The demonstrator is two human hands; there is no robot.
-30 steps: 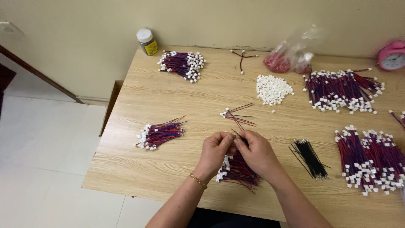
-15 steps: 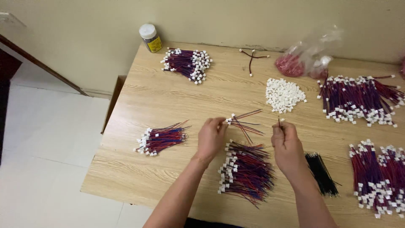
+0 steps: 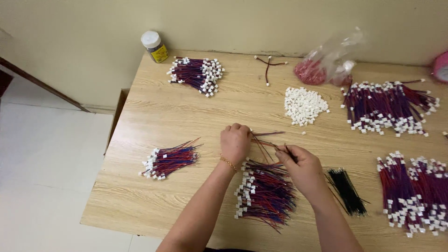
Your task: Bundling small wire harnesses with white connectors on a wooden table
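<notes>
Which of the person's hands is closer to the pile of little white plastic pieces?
Right. The right hand lies just below the white pile; the left hand sits farther off, down-left.

pink round thing (image 3: 441, 66) edge-cut

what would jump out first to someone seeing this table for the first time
The many bundles of red and dark wires tipped with white connectors, spread over the wooden table: the biggest bundles lie along the right side. In the middle, the left hand and right hand pinch a few loose wires above another bundle. A heap of white connectors sits behind them.
</notes>
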